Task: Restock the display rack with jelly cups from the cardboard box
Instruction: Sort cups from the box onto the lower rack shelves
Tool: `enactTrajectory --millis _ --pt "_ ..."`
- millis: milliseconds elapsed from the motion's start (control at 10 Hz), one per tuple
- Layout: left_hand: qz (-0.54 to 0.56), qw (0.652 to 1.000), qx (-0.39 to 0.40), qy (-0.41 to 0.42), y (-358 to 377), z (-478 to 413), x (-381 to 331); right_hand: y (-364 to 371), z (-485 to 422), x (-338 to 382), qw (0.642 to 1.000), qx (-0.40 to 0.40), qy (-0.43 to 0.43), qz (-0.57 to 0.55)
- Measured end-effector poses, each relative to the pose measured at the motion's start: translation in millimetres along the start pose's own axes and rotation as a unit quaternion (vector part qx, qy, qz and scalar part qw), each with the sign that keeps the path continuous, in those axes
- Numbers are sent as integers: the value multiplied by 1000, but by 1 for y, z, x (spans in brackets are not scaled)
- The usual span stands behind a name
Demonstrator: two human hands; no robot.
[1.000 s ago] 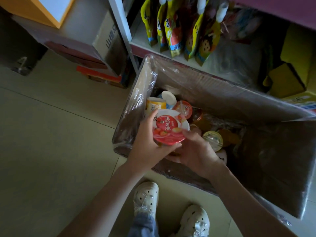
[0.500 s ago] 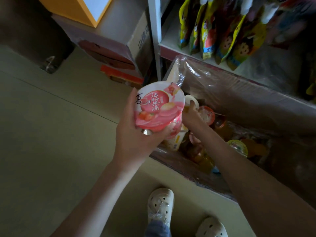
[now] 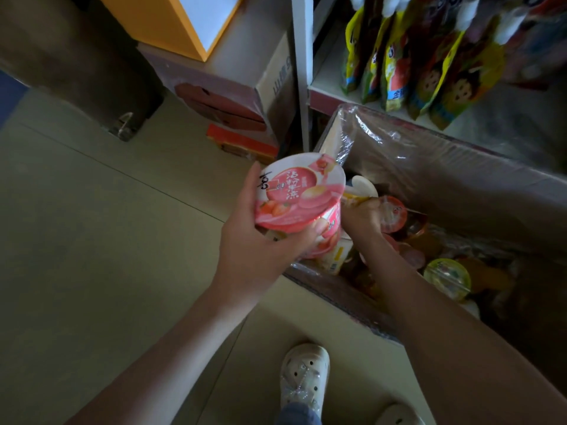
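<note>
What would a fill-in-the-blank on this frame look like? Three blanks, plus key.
1. The left hand holds a jelly cup with a ____ lid.
2. The right hand reaches into the ____ box.
3. The box is lined with clear ____.

Missing words: pink; cardboard; plastic.

The pink jelly cup [image 3: 299, 191] now sits lifted out of the cardboard box [image 3: 337, 302] in the left hand [image 3: 254, 250]; the right hand [image 3: 363, 217] has let go, its fingers [image 3: 368, 205] down among the boxed cups.
</note>
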State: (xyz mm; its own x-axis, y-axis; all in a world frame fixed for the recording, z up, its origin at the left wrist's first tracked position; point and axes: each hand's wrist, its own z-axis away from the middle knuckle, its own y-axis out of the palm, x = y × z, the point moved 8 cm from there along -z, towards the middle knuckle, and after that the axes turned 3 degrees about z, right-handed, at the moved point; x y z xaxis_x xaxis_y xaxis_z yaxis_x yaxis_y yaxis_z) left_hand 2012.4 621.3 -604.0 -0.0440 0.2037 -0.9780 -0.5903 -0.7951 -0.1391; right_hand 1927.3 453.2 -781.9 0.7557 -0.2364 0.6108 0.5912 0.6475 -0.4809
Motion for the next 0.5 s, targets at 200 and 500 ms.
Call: enactTrajectory --millis 200,500 --pt "-54 998 -19 -10 5 5 10 -33 19 -22 997 -2 57 -43" --pt "-50 995 -63 -58 24 22 -10 -128 108 -8 911 164 153 -345"
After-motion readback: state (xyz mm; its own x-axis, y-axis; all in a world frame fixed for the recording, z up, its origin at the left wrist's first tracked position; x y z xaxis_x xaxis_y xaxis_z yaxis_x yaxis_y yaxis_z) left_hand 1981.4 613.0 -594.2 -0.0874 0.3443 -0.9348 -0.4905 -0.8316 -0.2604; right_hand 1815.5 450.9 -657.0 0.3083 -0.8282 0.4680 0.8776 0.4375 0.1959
